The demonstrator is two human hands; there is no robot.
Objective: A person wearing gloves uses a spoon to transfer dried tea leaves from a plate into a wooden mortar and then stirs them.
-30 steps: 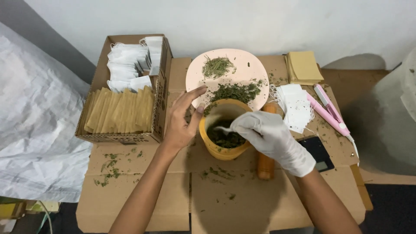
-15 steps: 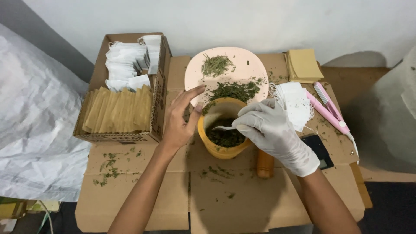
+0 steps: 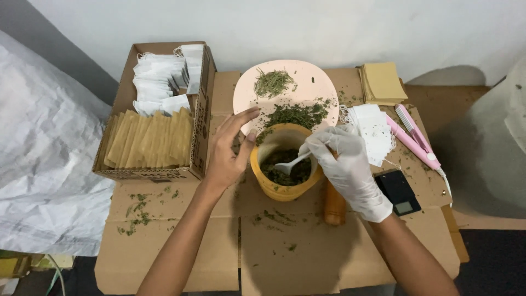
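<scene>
Yellow mortar (image 3: 285, 189) at bench (image 3: 181, 252) centre, dried herbs (image 3: 285, 170) inside. Left hand (image 3: 230, 151) open, bracing rim at nine o'clock; gloved right hand (image 3: 348, 164) gripping white spoon (image 3: 293, 163). Risks: overfull scoop scattering flakes, hard dig tipping mortar, wooden pestle (image 3: 334, 204) rolling at four o'clock.

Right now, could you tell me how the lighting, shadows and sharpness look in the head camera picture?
In the head view, light is soft and even, with no glare; the wall is plain and dull. The left hand and gloved right hand throw a dim shadow onto the cardboard below the yellow bowl. A darker curved shadow lies at upper right. Focus is fairly sharp mid-frame, softer at the edges.
</scene>
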